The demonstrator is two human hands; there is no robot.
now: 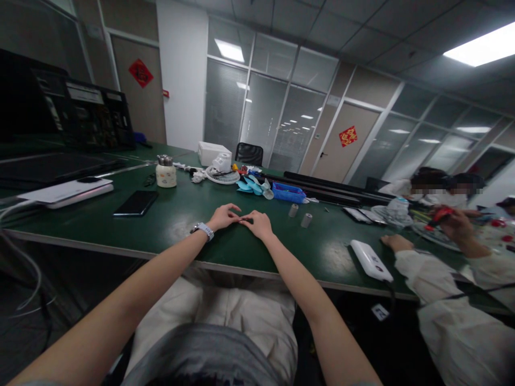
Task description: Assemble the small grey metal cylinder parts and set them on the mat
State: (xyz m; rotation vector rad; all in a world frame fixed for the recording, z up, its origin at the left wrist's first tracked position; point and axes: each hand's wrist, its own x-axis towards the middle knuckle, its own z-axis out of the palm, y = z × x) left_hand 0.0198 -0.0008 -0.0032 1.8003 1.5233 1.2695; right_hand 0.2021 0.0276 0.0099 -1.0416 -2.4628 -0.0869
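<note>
My left hand (223, 217), with a watch (204, 230) on its wrist, rests over the green table (173, 233) near its front edge. Its fingers bend inward and meet the fingertips of my right hand (259, 224). Both hands look pinched where they touch. Anything between the fingertips is too small or too hidden to name. Right of my right hand stand two small grey metal cylinders, a farther one (293, 210) and a nearer one (306, 220). A black phone (135, 203) lies to the left of my left hand.
Behind the hands are a blue tray (288, 194), light-blue fan blades (253, 185), a white fan grille (222, 177) and a white box (213, 154). A cream bottle (166, 174) stands left. At right lie a white power bank (370, 260) and a co-worker's hand (397, 243).
</note>
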